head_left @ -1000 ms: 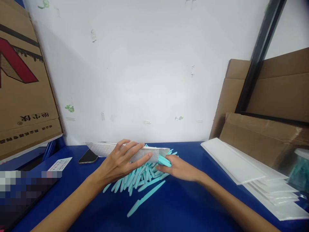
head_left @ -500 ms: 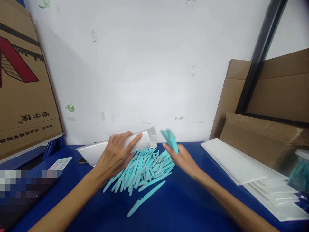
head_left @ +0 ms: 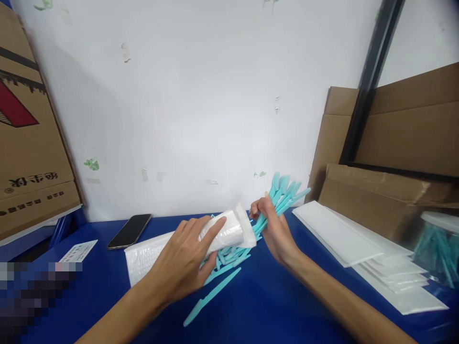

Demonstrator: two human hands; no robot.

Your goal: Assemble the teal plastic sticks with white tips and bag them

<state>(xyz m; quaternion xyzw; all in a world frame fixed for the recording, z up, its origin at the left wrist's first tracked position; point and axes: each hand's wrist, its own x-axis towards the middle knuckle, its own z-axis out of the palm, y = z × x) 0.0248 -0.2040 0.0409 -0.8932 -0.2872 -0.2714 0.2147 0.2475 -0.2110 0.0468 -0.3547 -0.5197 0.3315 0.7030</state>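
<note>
My left hand (head_left: 184, 258) is wrapped round a white bubble mailer (head_left: 146, 257), squeezed into a tube with its mouth turned to the right. In my right hand (head_left: 277, 233) is a bunch of turquoise eyebrow razors (head_left: 283, 193), fanned out at their upper ends. Their lower ends reach the mailer's mouth; whether they are inside it I cannot tell. Beneath the mailer lies a pile of the same razors (head_left: 229, 257), partly hidden by it and by my left hand. One loose razor (head_left: 212, 297) rests in front of the pile.
A phone (head_left: 129, 231) and a printed card (head_left: 79, 250) lie on the blue table (head_left: 272, 306) at left. Flat white mailers (head_left: 344, 239) are stacked at right, beside a clear tub (head_left: 437, 248) of turquoise razors. Cardboard boxes (head_left: 32, 143) flank the white wall (head_left: 201, 105).
The mailer has moved right and nearer, uncovering the phone. My right hand has turned, and its razors now lean right with their lower ends at the mailer's mouth. The view has shifted slightly.
</note>
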